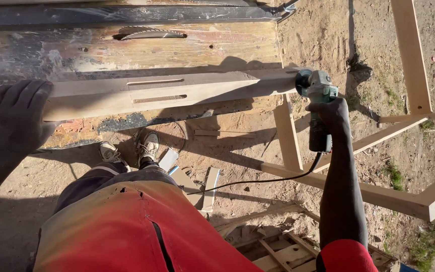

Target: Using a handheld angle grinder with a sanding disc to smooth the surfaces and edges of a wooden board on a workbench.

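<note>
A long pale wooden beam [142, 93] with two narrow slots cut in it lies across a worn saw table [127, 48]. My left hand [18, 116] presses down on the beam's left end. My right hand [331, 113] grips a green and black angle grinder [318, 100], whose disc touches the beam's right end. The grinder's black cord [258, 180] trails down toward my legs.
A circular saw blade [149, 33] sticks up from the table top. To the right, on sandy ground, lies a frame of pale wooden beams [368, 194]. Wood scraps [210, 186] lie near my feet, and a slatted wooden piece [283, 254] sits below.
</note>
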